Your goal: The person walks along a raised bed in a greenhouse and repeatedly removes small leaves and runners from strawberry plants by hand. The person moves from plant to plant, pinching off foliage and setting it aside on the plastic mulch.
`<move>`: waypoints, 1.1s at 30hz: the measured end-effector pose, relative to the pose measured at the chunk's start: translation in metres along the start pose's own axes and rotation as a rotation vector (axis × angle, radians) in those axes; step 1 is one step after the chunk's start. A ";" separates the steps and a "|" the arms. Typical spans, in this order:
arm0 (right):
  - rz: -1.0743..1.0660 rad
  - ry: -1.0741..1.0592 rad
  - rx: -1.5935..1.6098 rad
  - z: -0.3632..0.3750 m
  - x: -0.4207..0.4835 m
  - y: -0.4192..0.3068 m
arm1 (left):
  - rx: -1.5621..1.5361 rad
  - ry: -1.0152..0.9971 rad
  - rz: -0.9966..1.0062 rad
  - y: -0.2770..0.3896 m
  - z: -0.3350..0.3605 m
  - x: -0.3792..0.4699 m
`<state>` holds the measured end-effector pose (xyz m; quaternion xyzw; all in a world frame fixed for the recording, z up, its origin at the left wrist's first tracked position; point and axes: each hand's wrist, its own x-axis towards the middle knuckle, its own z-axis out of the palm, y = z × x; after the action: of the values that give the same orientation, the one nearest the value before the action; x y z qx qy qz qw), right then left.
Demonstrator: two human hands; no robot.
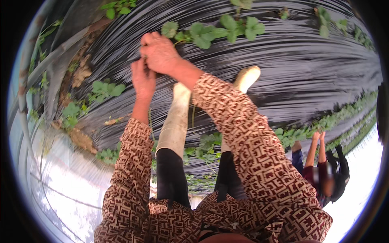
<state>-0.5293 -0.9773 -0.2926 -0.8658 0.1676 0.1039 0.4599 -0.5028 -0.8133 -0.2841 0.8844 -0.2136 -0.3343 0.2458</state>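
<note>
My right hand (159, 53) is bent over black plastic mulch film (218, 60) with its fingers curled inward. Just below it, my left hand (143, 78) points its fingers up against the right one. Whether anything is pinched between them is hidden by the fingers. Close to the right hand's knuckles stands a row of low green plants (202, 35) with three-part leaves, like strawberry plants. Another such plant (104, 90) grows left of my left hand. A pale rubber boot (176, 118) is planted below the hands, and the other boot (246, 79) lies farther right.
Grey pipes (57, 54) and clear plastic sheeting (60, 170) bound the left side. Dry brown leaves (81, 71) lie along the film's edge. Further plant rows (316, 130) run to the right, where another person (319, 170) stretches both arms towards the plants.
</note>
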 end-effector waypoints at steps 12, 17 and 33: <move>0.191 0.135 0.342 -0.013 -0.001 0.015 | -0.203 0.137 -0.357 0.010 -0.015 0.006; -0.062 0.310 0.249 -0.033 -0.039 -0.013 | -0.223 0.195 -0.252 0.011 -0.013 0.001; 0.367 0.370 -0.416 -0.254 -0.143 0.180 | -0.250 -0.187 0.445 0.279 0.084 0.067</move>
<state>-0.7238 -1.2539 -0.2409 -0.9007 0.3766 0.0581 0.2087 -0.5751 -1.0943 -0.2107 0.7437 -0.3815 -0.3763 0.3997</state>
